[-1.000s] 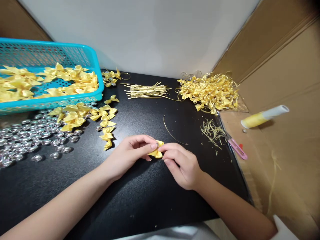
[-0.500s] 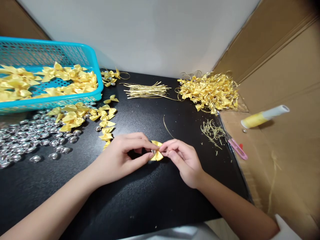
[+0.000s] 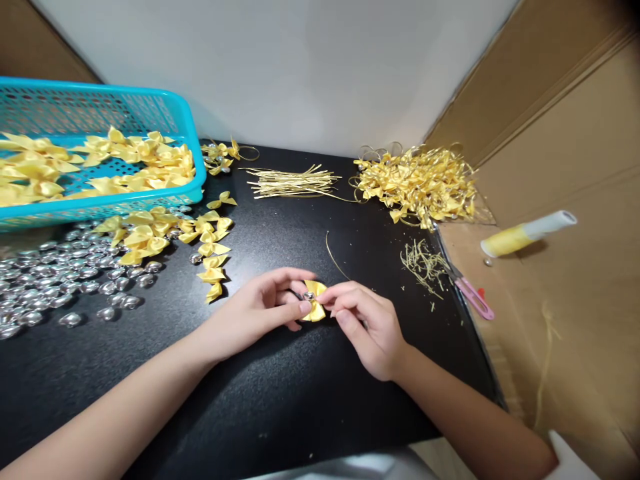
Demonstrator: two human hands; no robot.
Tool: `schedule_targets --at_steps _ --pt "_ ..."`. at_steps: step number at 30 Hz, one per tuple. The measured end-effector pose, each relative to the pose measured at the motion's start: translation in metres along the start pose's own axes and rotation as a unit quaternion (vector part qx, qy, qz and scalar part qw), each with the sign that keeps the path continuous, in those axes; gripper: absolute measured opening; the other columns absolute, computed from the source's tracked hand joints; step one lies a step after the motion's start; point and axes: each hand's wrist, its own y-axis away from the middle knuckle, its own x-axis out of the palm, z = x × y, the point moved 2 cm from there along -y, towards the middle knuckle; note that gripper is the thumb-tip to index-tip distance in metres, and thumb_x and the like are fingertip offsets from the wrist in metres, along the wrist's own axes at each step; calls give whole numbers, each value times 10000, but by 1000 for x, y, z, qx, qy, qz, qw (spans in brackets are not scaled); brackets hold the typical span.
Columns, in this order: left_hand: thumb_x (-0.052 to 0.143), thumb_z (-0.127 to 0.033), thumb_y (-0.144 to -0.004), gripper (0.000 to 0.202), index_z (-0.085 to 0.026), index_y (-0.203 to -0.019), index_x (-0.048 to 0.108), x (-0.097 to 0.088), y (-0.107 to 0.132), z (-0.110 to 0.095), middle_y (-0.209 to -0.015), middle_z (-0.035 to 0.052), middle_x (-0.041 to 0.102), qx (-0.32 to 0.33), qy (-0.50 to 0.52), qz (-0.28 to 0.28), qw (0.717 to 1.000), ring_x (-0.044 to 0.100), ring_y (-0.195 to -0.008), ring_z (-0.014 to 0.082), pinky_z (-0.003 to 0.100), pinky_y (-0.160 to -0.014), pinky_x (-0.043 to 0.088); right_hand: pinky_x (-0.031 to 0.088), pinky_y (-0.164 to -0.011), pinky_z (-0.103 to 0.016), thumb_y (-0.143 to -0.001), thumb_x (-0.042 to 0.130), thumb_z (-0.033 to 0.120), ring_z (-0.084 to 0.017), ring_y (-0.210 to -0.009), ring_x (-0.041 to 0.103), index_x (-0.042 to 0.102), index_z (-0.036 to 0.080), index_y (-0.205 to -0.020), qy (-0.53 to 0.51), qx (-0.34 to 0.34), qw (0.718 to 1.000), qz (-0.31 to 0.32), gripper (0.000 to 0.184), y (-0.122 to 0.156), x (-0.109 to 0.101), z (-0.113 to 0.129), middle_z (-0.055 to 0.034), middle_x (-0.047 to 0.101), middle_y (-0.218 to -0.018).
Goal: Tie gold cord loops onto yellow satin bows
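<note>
Low over the black table [image 3: 280,400], both my hands pinch one small yellow ribbon bow [image 3: 315,301] with a silver bead at its centre. My left hand [image 3: 260,310] grips the bow's left side between thumb and fingers. My right hand [image 3: 365,323] is closed on its right side. A thin gold wire [image 3: 336,257] curves up from behind the bow toward the back. Loose yellow bows [image 3: 165,237] lie to the left of my left hand.
A turquoise basket [image 3: 193,143] full of yellow bows stands at the back left. Silver beads [image 3: 65,280] are scattered in front of it. A bundle of gold wires [image 3: 293,181], a heap of finished bows [image 3: 417,183], wire clippings [image 3: 423,260], pink snips [image 3: 473,297] and a thread spool [image 3: 525,233] lie right.
The bow has been turned between my fingers, so the silver bead at its centre now faces up. Both hands stayed in about the same place.
</note>
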Motion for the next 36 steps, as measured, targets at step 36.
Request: schedule_targets --at_steps 36 --pt "500 -155 -950 298 -179 -1178 691 31 23 -13 -1096 118 753 307 -404 153 848 717 -990 205 301 -864 583 341 -461 -236 -909 504 277 -118 -490 223 448 252 -812 -328 269 895 -136 115 -46 -46 -25 62 167 -627"
